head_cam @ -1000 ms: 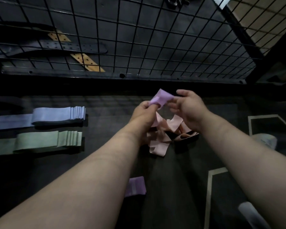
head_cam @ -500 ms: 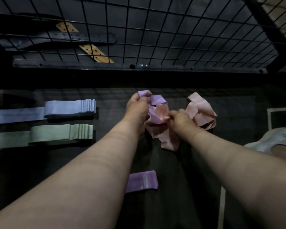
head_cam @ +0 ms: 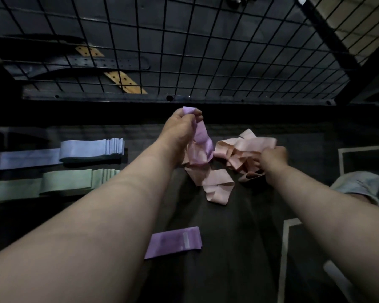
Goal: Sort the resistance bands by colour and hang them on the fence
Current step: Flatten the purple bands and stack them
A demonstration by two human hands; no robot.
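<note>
My left hand [head_cam: 179,127] pinches the top of a purple band [head_cam: 202,141], which hangs down from it above the dark floor. To its right my right hand [head_cam: 271,159] grips a tangled heap of pink bands [head_cam: 243,147]; one loose pink band [head_cam: 217,184] trails toward me. A second purple band [head_cam: 174,241] lies flat on the floor between my forearms. At the left, a stack of blue bands [head_cam: 85,148] and a stack of green bands [head_cam: 74,179] lie side by side. The black wire fence [head_cam: 184,51] stands behind everything.
Behind the fence lie dark perforated belts [head_cam: 109,62] and a tan perforated strap [head_cam: 123,82]. My knee in light fabric [head_cam: 359,184] shows at the right. Pale lines [head_cam: 287,248] mark the floor at the right.
My hands have drawn apart: the left has lifted the purple band up out of the pink heap, while the right has moved right with the pink bands.
</note>
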